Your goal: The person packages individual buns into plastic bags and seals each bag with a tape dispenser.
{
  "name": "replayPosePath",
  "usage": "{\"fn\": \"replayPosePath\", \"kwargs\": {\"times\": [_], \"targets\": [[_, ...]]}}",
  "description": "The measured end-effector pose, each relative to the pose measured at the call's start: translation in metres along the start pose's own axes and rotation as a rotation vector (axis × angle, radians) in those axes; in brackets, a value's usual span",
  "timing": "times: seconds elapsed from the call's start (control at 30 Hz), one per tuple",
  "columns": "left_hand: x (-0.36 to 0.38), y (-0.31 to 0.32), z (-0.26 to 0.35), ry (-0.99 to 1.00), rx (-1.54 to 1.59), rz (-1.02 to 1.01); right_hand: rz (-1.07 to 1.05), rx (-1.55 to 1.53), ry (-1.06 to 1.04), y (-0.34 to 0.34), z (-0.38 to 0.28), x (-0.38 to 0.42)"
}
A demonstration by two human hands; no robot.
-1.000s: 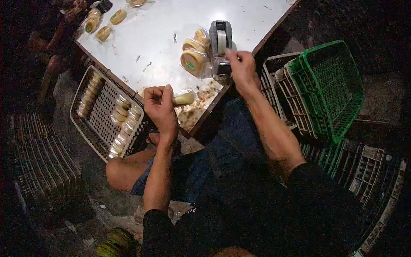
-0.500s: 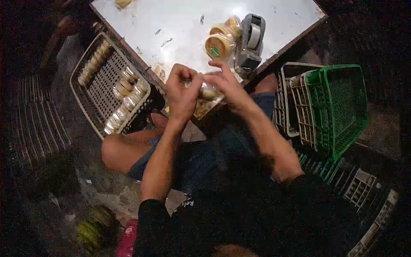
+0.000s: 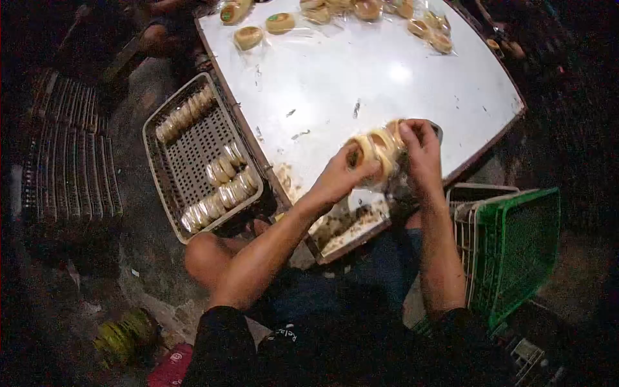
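My left hand (image 3: 342, 175) is closed on a cluster of round golden pastries (image 3: 380, 147) in clear plastic, thumb and fingers around their near left side. At the far right end of the cluster, my right hand (image 3: 423, 158) pinches a pastry or its wrap. The pastries stand on edge against each other, just above the near part of the white table (image 3: 309, 84). Behind my right hand, only the rim of the grey tape dispenser (image 3: 438, 131) shows; the rest is hidden.
More wrapped pastries (image 3: 280, 23) lie along the table's far side. A plastic crate (image 3: 186, 158) to the left holds rows of wrapped pastries. Green and pale crates (image 3: 500, 258) stand at right. Another person's limb (image 3: 158, 39) shows at upper left.
Both hands have left the small wrapped item at the table's near edge and taken hold of the pastries that lay beside the tape dispenser. The view has shifted, showing more of the table's far side.
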State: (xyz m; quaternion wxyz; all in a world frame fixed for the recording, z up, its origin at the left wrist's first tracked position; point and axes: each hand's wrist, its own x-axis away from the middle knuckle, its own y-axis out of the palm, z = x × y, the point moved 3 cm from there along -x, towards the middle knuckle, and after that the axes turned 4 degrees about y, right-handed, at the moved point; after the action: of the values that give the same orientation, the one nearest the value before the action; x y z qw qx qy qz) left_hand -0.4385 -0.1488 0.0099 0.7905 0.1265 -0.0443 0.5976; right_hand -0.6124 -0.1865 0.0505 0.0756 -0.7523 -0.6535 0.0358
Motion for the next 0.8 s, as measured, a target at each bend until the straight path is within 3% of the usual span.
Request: {"fn": "replayPosePath", "kwargs": {"times": [0.07,0.13,0.17,0.2,0.27,0.37,0.4,0.43,0.5,0.53,0.6,0.67,0.7,0.73,0.8], "targets": [[-0.002,-0.027,0.008,0.004,-0.074,-0.025,-0.053,0.221,-0.089,0.006,-0.009,-0.047],[0.000,-0.068,0.027,-0.151,-0.034,-0.013,-0.183,0.210,-0.039,0.038,0.007,-0.110],[-0.002,-0.086,0.027,-0.119,-0.004,0.087,-0.255,0.339,-0.100,0.063,0.015,-0.143],[0.004,-0.097,0.034,-0.115,0.066,0.266,-0.332,0.466,-0.168,0.095,0.021,-0.176],[0.008,-0.118,0.038,-0.042,0.189,0.368,-0.293,0.673,-0.367,0.176,0.022,-0.215],[0.026,-0.141,0.053,0.056,0.075,0.417,-0.575,0.936,-0.511,0.295,0.011,-0.246],[0.031,-0.149,0.056,0.138,0.000,0.466,-0.587,1.099,-0.588,0.330,0.015,-0.252],[0.038,-0.158,0.060,0.141,-0.029,0.502,-0.462,1.159,-0.668,0.355,0.021,-0.255],[0.045,-0.178,0.057,0.162,-0.059,0.613,-0.376,1.105,-0.715,0.383,0.009,-0.236],[0.048,-0.189,0.054,0.195,-0.094,0.636,-0.333,1.094,-0.728,0.387,0.002,-0.222],[0.044,-0.211,0.032,0.336,-0.219,0.728,-0.147,1.014,-1.029,0.365,-0.033,-0.149],[0.052,-0.214,0.037,0.308,-0.837,0.942,-0.218,0.975,-1.001,0.319,-0.056,-0.088],[0.052,-0.213,0.038,0.277,-0.988,0.922,-0.301,0.838,-0.952,0.294,-0.068,-0.062],[0.053,-0.208,0.041,0.373,-1.166,1.014,-0.385,0.703,-0.893,0.269,-0.074,-0.037],[0.052,-0.197,0.049,0.148,-0.918,0.639,-0.433,0.335,-0.760,0.218,-0.069,-0.006]]}}
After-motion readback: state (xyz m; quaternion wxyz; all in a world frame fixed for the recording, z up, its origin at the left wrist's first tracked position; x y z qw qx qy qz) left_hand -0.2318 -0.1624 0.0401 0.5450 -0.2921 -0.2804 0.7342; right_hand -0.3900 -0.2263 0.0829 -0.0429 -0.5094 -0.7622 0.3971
